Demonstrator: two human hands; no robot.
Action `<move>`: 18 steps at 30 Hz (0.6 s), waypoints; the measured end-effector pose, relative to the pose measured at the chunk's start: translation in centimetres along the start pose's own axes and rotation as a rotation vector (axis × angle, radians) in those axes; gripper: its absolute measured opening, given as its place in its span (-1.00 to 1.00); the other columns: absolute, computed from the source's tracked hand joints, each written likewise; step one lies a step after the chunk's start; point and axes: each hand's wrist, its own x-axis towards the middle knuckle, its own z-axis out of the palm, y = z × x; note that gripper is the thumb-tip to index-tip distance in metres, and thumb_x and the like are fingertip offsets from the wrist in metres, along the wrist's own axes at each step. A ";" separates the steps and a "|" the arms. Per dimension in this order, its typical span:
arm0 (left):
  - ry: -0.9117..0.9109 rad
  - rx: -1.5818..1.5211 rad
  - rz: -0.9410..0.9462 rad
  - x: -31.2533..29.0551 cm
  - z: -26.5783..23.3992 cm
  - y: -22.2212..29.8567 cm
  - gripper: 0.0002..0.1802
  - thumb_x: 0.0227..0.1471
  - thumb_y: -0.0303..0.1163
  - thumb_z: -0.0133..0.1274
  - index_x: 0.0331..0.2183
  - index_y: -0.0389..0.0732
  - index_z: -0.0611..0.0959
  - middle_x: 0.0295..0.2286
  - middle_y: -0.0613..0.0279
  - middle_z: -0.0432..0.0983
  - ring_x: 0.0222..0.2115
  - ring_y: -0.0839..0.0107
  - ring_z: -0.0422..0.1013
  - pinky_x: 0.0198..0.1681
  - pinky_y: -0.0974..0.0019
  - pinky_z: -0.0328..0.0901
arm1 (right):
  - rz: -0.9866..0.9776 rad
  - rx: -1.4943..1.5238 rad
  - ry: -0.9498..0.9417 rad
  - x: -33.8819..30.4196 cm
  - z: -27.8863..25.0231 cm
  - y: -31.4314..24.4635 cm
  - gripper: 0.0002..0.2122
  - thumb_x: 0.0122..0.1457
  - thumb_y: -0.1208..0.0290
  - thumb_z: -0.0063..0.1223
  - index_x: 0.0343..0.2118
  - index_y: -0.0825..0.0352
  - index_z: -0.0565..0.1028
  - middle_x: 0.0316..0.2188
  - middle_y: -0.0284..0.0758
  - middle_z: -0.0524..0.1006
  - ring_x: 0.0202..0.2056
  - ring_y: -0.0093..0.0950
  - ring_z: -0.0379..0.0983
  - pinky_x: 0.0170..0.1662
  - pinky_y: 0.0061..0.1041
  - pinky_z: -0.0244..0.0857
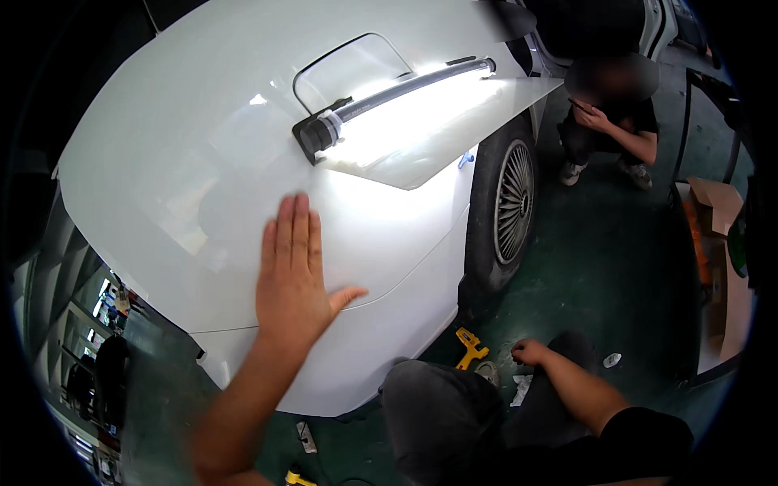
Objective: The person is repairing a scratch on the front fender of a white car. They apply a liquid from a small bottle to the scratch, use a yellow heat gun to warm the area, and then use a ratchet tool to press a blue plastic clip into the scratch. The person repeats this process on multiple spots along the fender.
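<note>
My left hand (293, 279) is raised over the glossy white car panel (381, 243), its fingers straight and together and the thumb stretched out to the side. Nothing is in it; whether the palm touches the paint I cannot tell. Beyond its fingertips a lit tube lamp (405, 91) lies slantwise on the car, with a thin black wire loop (352, 40) standing behind it. Below the lamp a pale, pointed flap (409, 170) reaches over the wheel arch. At my bent knee, my right hand (529, 351) hangs with loosely curled fingers, and no object shows in it.
On the green floor lie a yellow heat gun (470, 348), a crumpled white scrap (521, 390), a power strip (305, 437) and another yellow tool (298, 476). The front wheel (510, 202) stands right of the panel. Another person (608, 121) crouches beyond it. Cardboard (717, 206) sits at the right.
</note>
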 end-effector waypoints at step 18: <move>-0.125 -2.815 -0.384 2.0 7.2 15.8 -0.23 0.36 0.18 -0.34 0.12 -0.38 0.45 0.09 -0.20 0.41 0.15 0.01 0.33 0.21 0.08 0.22 | -0.100 -0.147 0.134 -2.4 -1.5 0.1 -0.71 0.08 0.21 0.08 -0.22 0.22 0.68 -0.39 -0.28 0.69 -0.31 -0.31 0.63 -0.14 -0.27 0.47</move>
